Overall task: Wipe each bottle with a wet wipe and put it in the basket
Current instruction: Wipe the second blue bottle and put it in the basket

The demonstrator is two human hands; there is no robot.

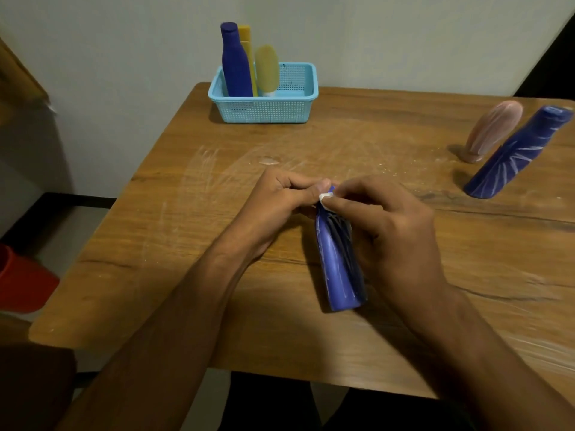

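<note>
Pinching a small white wipe [324,199] between thumb and fingertips: both hands meet at the top of a blue bottle [339,259]. Left hand [273,202] curled, knuckles up, thumb tip against the wipe. Right hand [382,219] curled from the other side, fingertips on the same scrap of wipe, palm close along the bottle's right flank. Cannot tell whether either hand also grips the bottle's cap, hidden under the fingers.

Bottle upright on the table [155,244] near its front edge, leaning slightly, streaked with pale lines down its body.

Far back, against the wall [124,42], a light-blue basket [264,110] with perforated sides. Inside, at its left end, three things standing: dark blue bottle [236,63], yellow bottle [247,51] just behind it, and a pale yellow tube [267,71] beside them. Right half of basket bare.

Off to the right, well apart from the hands, pink bottle [491,132] and second streaked blue bottle [513,154], both upright, just beside each other, blue one nearer.

White smears across the tabletop. Red object [21,281] low at left, past the table edge.
</note>
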